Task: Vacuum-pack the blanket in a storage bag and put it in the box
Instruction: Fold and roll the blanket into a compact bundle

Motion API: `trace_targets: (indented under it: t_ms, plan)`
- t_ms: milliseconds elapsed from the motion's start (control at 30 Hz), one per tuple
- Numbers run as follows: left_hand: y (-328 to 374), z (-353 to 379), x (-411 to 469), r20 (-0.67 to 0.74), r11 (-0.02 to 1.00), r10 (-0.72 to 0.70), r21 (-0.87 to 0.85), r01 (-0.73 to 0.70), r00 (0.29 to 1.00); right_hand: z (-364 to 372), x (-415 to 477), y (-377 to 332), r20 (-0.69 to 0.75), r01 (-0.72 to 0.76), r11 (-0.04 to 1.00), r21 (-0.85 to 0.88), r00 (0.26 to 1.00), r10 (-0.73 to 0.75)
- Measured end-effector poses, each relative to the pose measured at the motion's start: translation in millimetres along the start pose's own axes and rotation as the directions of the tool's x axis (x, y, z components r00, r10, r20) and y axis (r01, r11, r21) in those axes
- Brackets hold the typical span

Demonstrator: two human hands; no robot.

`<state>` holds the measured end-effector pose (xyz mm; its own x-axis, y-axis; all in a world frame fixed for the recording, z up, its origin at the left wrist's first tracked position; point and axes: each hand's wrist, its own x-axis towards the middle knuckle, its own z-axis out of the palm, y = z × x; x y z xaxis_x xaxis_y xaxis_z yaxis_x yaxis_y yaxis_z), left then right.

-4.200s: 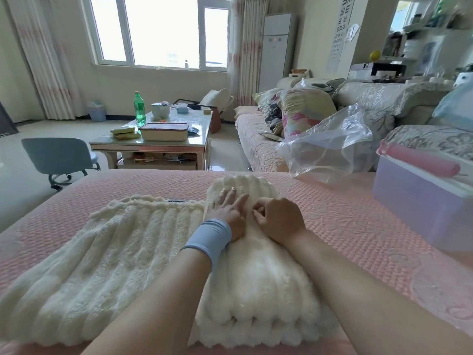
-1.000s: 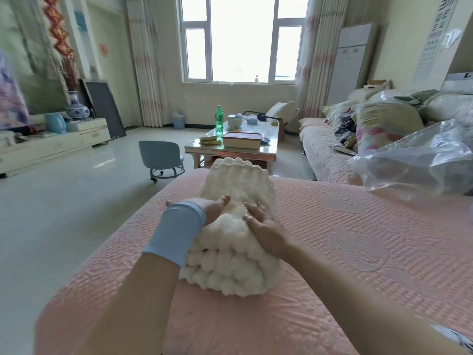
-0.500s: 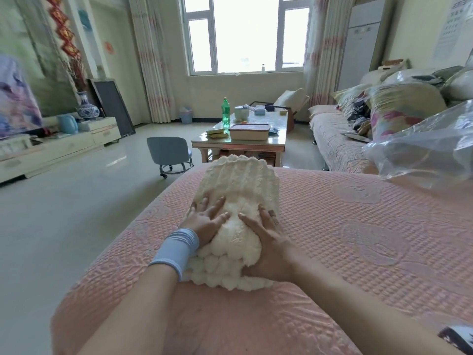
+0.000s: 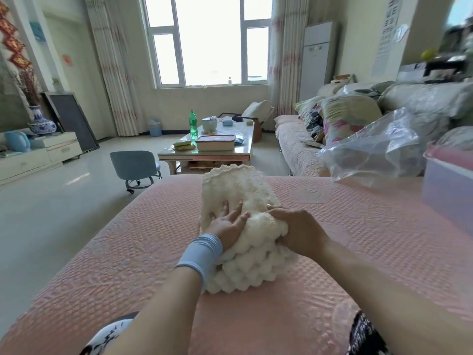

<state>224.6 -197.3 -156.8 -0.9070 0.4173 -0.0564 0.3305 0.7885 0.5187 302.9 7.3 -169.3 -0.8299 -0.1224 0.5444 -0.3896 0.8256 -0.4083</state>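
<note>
Head view: both forearms reach forward from the near edge.
Blanket (image 4: pixel 240 275): folded cream bundle on the pink quilted cover (image 4: pixel 122 252), long axis running near to far.
Left hand (image 4: pixel 225 226): fingers straight and spread, pressing flat on the bundle's left side.
Right hand (image 4: pixel 299 231): fingers curled round the near fold, gripping it.
Storage bag (image 4: pixel 378 149): clear, crumpled, far right, well apart from the blanket; the right hand is nearer.
Box (image 4: pixel 448 185): right edge, just beside the bag.
Judgement: the bundle likely goes rightward next.
</note>
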Motion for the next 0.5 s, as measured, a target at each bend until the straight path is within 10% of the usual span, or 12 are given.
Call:
trace_targets:
  t_ms: [200, 300, 400, 500]
  plan:
    - [63, 40, 9, 0.129, 0.994, 0.106, 0.027, -0.11, 0.986, -75, -35, 19, 0.049, -0.129, 0.954, -0.271, 0.988, 0.147]
    - [70, 45, 15, 0.146, 0.987, 0.06, 0.14, -0.081, 0.987, -92, -37, 13, 0.332, -0.202, 0.876, -0.438, 0.87, 0.366]
    - [71, 46, 16, 0.128, 0.984, 0.04, 0.166, -0.061, 0.991, -103, -18, 12, 0.493, -0.494, 0.859, -0.134, 0.719, 0.49]
    - [70, 44, 13, 0.073, 0.985, 0.027, 0.166, -0.039, 0.997, -97, 7, 22, 0.334, -0.588, 0.807, 0.048, 0.771, 0.542]
